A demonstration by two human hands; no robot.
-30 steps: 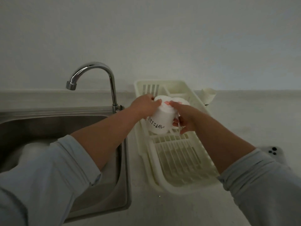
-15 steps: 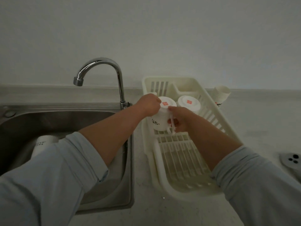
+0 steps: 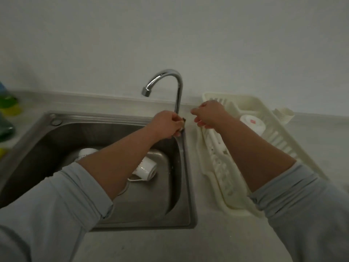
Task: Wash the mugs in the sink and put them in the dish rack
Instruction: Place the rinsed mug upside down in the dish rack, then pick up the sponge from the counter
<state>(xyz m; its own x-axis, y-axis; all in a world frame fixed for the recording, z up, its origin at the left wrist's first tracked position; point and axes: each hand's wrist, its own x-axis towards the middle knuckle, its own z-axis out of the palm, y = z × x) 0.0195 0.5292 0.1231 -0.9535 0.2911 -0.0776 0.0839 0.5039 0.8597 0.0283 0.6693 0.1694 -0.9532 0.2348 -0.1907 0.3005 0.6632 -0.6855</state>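
in the sink (image 3: 47, 144), set in the desk's left part, one white mug (image 3: 86, 152) shows partly behind the left forearm and a second mug (image 3: 146, 168) lies on its side near the basin's right wall. the left hand (image 3: 166, 123) reaches forward, grip closed round the foot of the tap (image 3: 178, 87), though what it clasps is hard to make out. the right hand (image 3: 209, 115) hovers over the dish rack (image 3: 241, 98) at its far left corner, grip loose and empty, near an upturned mug (image 3: 252, 124).

The camera sits on my head and looks forward and down, close over the sink (image 3: 90, 133) and the dish rack (image 3: 222, 182).
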